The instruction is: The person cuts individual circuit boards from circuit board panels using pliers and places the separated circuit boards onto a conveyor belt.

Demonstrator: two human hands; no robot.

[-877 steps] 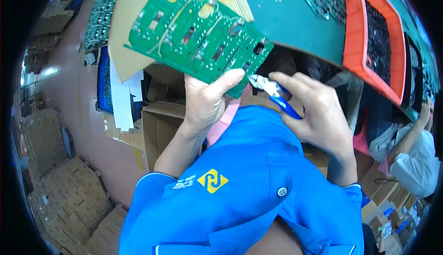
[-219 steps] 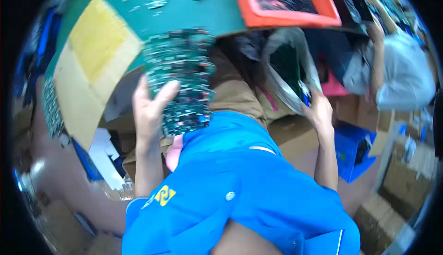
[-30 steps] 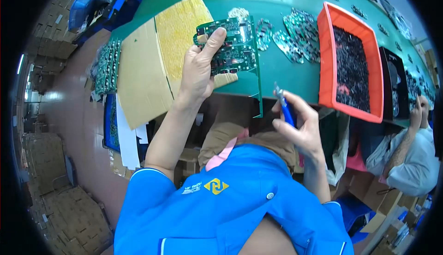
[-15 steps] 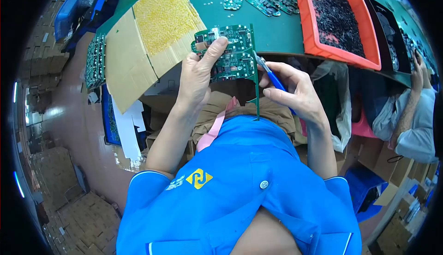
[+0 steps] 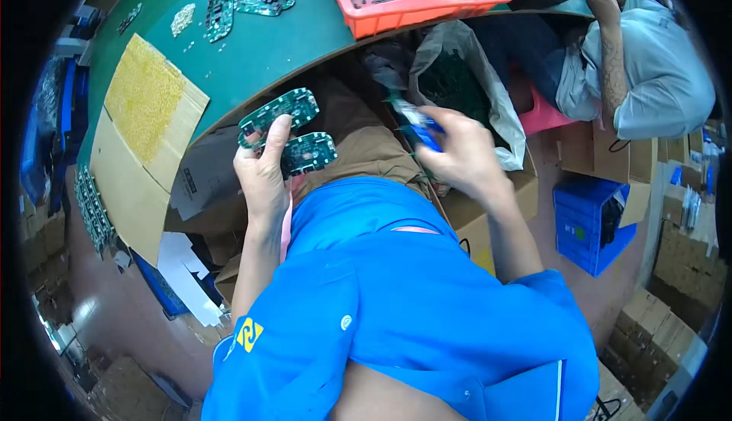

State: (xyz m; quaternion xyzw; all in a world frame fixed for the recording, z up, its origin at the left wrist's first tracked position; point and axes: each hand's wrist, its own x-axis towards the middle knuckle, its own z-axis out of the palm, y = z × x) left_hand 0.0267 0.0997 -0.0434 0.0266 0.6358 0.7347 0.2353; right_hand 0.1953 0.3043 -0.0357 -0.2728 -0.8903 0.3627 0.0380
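My left hand (image 5: 261,177) pinches two rounded green circuit boards (image 5: 311,154) under its thumb, one above the other, in front of the table edge. Small parts dot their faces. To the right, my right hand (image 5: 471,158) is closed around blue-handled pliers (image 5: 427,133), smeared by motion, with their metal end pointing up and left. A blurred streak lies by the tip; I cannot make out what it is. Close behind this hand stands an open whitish bag (image 5: 501,101) with dark green scraps inside.
On the green table (image 5: 252,55) are a red-orange tray (image 5: 427,8) of black parts, several loose circuit boards (image 5: 219,17) and a cardboard sheet (image 5: 130,154) with yellow bits. A co-worker (image 5: 656,62) sits at right. A blue crate (image 5: 583,226) stands on the floor.
The long green edge strip no longer shows on the boards. My right hand with the pliers has moved away from them toward the bag. The view has turned right.
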